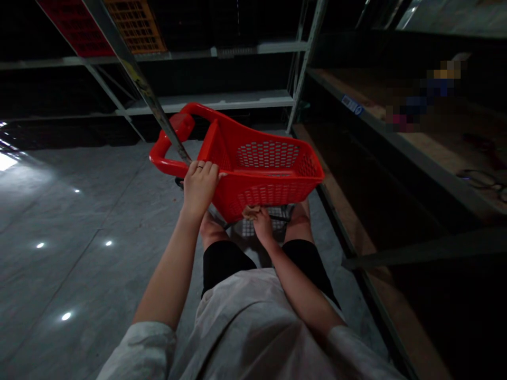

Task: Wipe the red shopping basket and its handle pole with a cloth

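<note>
A red plastic shopping cart (273, 191) with perforated sides stands tilted in front of my legs. My left hand (200, 184), with a ring on one finger, is closed over the cart's near rim beside the handle end. A worn metal pole (144, 87) slants down across the cart's red handle to my left fingers; I cannot tell whether they touch it. My right hand (262, 224) is closed on a crumpled brown cloth (251, 212), held against the lower near side of the basket. Below it, part of a grey lower grid (248, 228) shows between my knees.
Metal shelving (253, 99) runs across the back, holding a red crate (81, 29) and a yellow crate (137, 26). On the right, a wooden-topped shelf (380, 95) carries blurred items and a dark looped object (479, 179). Grey concrete floor (91, 279) extends left.
</note>
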A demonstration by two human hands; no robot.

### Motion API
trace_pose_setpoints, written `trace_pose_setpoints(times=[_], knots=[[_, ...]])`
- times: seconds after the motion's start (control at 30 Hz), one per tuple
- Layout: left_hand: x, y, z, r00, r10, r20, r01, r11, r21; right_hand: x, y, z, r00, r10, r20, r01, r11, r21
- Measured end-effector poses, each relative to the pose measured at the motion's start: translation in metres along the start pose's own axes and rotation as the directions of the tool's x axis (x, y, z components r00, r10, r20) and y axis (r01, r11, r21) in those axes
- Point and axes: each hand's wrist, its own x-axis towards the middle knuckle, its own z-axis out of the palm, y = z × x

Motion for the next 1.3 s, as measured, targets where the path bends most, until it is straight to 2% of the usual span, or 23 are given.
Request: trace_pose_setpoints(times=[0.07,0.17,0.27,0.33,0.4,0.53,0.63,0.73,0.77,0.83,0.9,0.93,0.97,1.07,1.13,1.2,1.3], knots=[[0.000,0.001,-0.002,1.000,0.005,0.016,-0.006,1.000,0.011,-0.006,-0.002,0.003,1.000,0.016,-0.020,-0.015,1.000,0.025],[0.000,0.003,-0.005,0.999,0.020,0.027,-0.021,0.999,0.043,0.018,-0.031,-0.009,0.992,0.028,-0.124,-0.020,0.998,0.061],[0.000,0.005,-0.006,1.000,0.025,0.018,-0.026,0.998,0.063,0.056,-0.068,-0.026,0.954,-0.053,-0.294,0.080,0.993,0.082],[0.001,0.005,-0.007,0.999,0.005,0.038,-0.007,0.999,0.043,0.069,-0.078,-0.031,0.932,-0.122,-0.341,0.153,0.986,0.066],[0.001,0.006,-0.008,0.998,-0.021,0.064,0.020,1.000,0.010,0.063,-0.068,-0.028,0.951,-0.144,-0.273,0.159,0.987,0.036],[0.000,0.005,-0.007,0.999,0.005,0.042,-0.007,0.999,0.045,0.017,-0.020,-0.010,0.996,-0.081,-0.044,0.081,0.997,0.003],[-0.001,0.004,-0.006,0.999,0.049,-0.003,-0.048,0.993,0.110,0.001,-0.007,-0.005,0.997,-0.049,-0.067,0.050,0.999,0.017],[0.000,0.005,-0.007,0.998,0.065,-0.024,-0.061,0.987,0.149,0.027,-0.028,-0.021,0.977,-0.024,-0.211,0.034,0.998,0.044],[0.000,0.005,-0.007,0.997,0.066,-0.025,-0.062,0.985,0.158,0.041,-0.038,-0.030,0.955,-0.015,-0.297,0.031,0.998,0.051],[0.000,0.005,-0.008,0.998,0.062,-0.016,-0.058,0.985,0.164,0.069,-0.054,-0.049,0.880,-0.008,-0.475,0.036,0.998,0.049],[0.000,0.006,-0.007,0.999,0.050,0.002,-0.050,0.987,0.153,0.083,-0.055,-0.062,0.823,-0.023,-0.567,0.046,0.999,0.026],[0.000,0.006,-0.007,0.999,0.046,0.008,-0.047,0.989,0.143,0.083,-0.050,-0.065,0.824,-0.029,-0.567,0.043,0.999,0.012],[0.000,0.006,-0.007,0.999,0.043,0.008,-0.044,0.990,0.133,0.078,-0.042,-0.064,0.844,-0.029,-0.535,0.033,0.999,-0.002],[0.000,0.005,-0.005,0.999,0.034,0.013,-0.035,0.993,0.113,0.044,-0.010,-0.049,0.952,0.027,-0.305,-0.031,0.999,-0.009],[0.000,0.005,-0.005,0.999,0.027,0.026,-0.030,0.992,0.119,0.023,0.004,-0.035,0.979,0.082,-0.184,-0.081,0.997,0.009],[0.000,0.004,-0.004,0.999,0.033,0.024,-0.035,0.991,0.132,0.017,0.006,-0.030,0.978,0.116,-0.172,-0.113,0.993,0.028],[-0.001,0.004,-0.004,0.999,0.050,-0.006,-0.049,0.990,0.134,0.041,-0.013,-0.043,0.952,0.089,-0.291,-0.082,0.996,0.036]])
